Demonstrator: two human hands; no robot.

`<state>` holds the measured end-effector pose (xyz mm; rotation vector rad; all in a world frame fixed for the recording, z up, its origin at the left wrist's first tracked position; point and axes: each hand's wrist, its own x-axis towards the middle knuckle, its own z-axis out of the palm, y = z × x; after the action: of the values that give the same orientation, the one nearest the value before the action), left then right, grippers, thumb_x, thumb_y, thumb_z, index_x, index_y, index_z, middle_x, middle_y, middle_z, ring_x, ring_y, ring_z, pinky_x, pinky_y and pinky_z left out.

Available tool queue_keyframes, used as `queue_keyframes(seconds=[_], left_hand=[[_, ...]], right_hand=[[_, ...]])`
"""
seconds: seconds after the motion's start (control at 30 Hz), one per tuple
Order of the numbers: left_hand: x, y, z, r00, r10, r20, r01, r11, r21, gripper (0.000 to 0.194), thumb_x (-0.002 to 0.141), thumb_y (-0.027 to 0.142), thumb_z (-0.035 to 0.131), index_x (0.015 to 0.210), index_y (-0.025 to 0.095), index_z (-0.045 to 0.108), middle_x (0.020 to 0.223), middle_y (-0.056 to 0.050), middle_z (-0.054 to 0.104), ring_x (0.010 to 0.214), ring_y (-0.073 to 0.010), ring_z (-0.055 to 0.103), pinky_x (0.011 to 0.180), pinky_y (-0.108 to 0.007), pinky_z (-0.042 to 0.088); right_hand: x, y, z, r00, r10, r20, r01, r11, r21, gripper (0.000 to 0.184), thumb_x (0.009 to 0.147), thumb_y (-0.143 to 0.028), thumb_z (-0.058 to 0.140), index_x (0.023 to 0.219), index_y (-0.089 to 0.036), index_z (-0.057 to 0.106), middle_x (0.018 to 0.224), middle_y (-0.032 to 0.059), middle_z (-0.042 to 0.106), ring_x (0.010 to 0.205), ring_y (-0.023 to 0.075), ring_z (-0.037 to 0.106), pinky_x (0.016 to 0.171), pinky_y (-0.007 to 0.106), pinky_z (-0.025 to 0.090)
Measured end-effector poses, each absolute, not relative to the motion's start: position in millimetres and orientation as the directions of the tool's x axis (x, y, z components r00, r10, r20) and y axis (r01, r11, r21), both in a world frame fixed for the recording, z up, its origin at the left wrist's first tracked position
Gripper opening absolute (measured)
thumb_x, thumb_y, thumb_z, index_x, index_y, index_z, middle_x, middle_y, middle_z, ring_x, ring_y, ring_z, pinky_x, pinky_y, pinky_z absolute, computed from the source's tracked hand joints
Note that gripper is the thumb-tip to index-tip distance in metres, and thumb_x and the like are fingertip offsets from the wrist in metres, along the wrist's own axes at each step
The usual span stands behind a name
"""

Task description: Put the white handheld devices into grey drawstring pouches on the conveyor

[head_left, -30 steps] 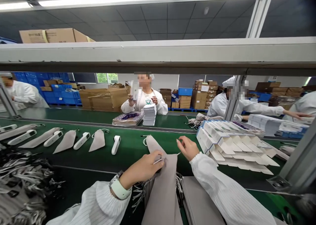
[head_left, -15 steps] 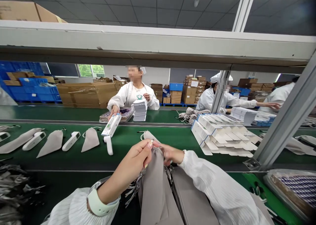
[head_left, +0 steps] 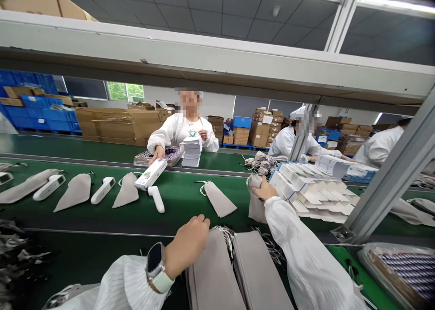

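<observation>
My right hand (head_left: 263, 191) clamps a grey pouch (head_left: 254, 205) on the green surface (head_left: 176, 201); left hand (head_left: 188, 244), fingers curled together, rests on stacked pouches (head_left: 217, 273) under shelving.

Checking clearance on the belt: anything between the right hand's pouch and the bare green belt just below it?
Nothing visible. The right hand holds the grey pouch over bare belt; the boxes sit to its right, another pouch lies to its left.

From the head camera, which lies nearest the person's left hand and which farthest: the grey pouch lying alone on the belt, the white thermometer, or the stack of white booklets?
Measured from the left hand:
1. Grey pouch, just beyond it on the belt.
2. White thermometer, farther to the left.
3. Stack of white booklets, across the belt by the co-worker.
</observation>
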<state>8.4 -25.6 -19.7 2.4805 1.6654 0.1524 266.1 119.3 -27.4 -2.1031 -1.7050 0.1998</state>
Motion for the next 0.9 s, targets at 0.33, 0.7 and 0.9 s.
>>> queue_keyframes(seconds=[0.33,0.7,0.9], left_hand=[[24.7,-39.7,-9.9,0.359,0.933,0.027,0.932,-0.36,0.04,0.03,0.06,-0.005,0.047,0.086,0.01,0.052,0.086,-0.01,0.056,0.08,-0.0228,0.053,0.063,-0.032,0.044],[11.9,-50.5,-5.2,0.486,0.872,-0.056,0.871,-0.478,0.116,0.021,0.064,0.006,0.053,0.084,0.011,0.059,0.09,-0.013,0.06,0.088,-0.0287,0.053,0.072,-0.042,0.042],[8.0,-47.6,-1.5,0.429,0.902,-0.048,0.897,-0.418,0.145,0.036,0.065,-0.001,0.042,0.098,0.011,0.05,0.089,-0.013,0.058,0.079,-0.0269,0.058,0.06,-0.034,0.046]], right_hand=[[231.3,105.4,-47.6,0.107,0.968,0.228,0.982,-0.068,-0.174,0.049,0.073,-0.03,0.048,0.12,-0.02,0.037,0.108,0.0153,0.05,0.098,0.0281,0.049,0.078,0.041,0.035],[13.4,94.0,-55.4,-0.61,0.789,0.075,0.757,0.608,-0.24,0.043,0.066,-0.051,0.051,0.101,-0.027,0.054,0.095,0.007,0.057,0.089,0.0284,0.05,0.071,0.042,0.037],[43.5,111.7,-72.9,-0.466,0.873,0.147,0.766,0.481,-0.427,0.046,0.061,-0.01,0.055,0.105,-0.025,0.051,0.09,0.0057,0.058,0.085,0.0248,0.053,0.072,0.036,0.038]])
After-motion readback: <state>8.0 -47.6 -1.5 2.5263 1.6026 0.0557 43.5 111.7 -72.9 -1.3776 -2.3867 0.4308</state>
